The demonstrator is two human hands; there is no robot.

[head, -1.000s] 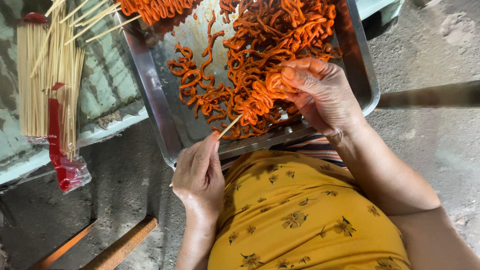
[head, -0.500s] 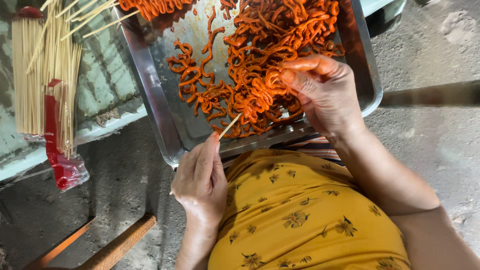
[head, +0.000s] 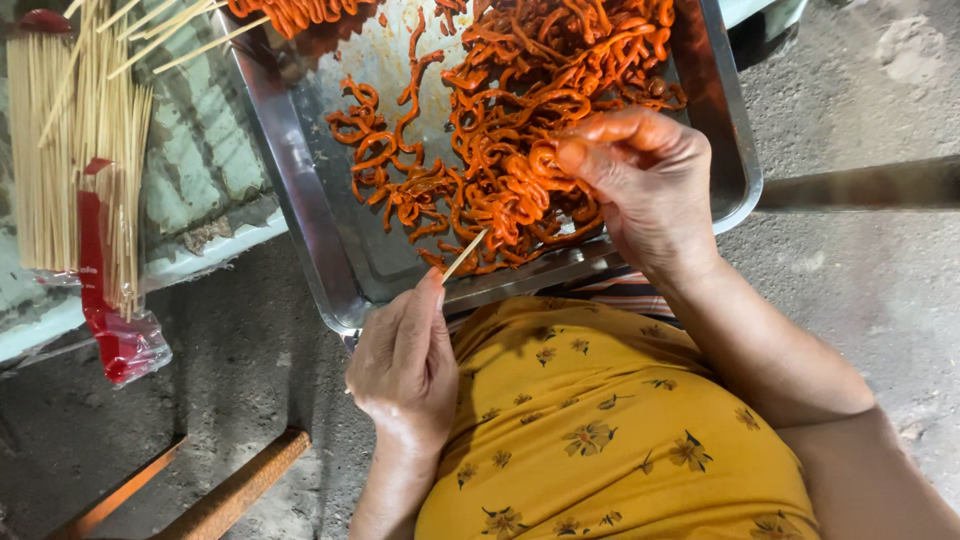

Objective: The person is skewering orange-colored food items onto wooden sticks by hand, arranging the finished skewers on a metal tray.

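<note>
Left hand [head: 405, 370]: fingers pressed together, pinching the near end of a thin wooden skewer [head: 463, 256]. The skewer angles up and to the right, tip just reaching the near edge of the pile of orange strips [head: 520, 120].

Right hand [head: 645, 180]: thumb and fingertips closed on a small clump of strips at the pile's near-right side, directly beyond the skewer tip. Fingers stained orange. Can't tell whether the tip has pierced the clump; they're touching or just apart.

The pile sits in a shallow steel tray [head: 290, 160], mostly centre and far side; left part of the tray floor is bare and smeared with sauce. Near rim of the tray rests over the person's lap, yellow floral cloth [head: 600, 430] below it.

Left of the tray: bundle of spare skewers [head: 70, 140] in a clear bag with a red strip, lying on a pale green surface [head: 200, 170]. A few loose skewers cross the tray's far-left corner. Concrete floor [head: 860, 260] all round.
</note>
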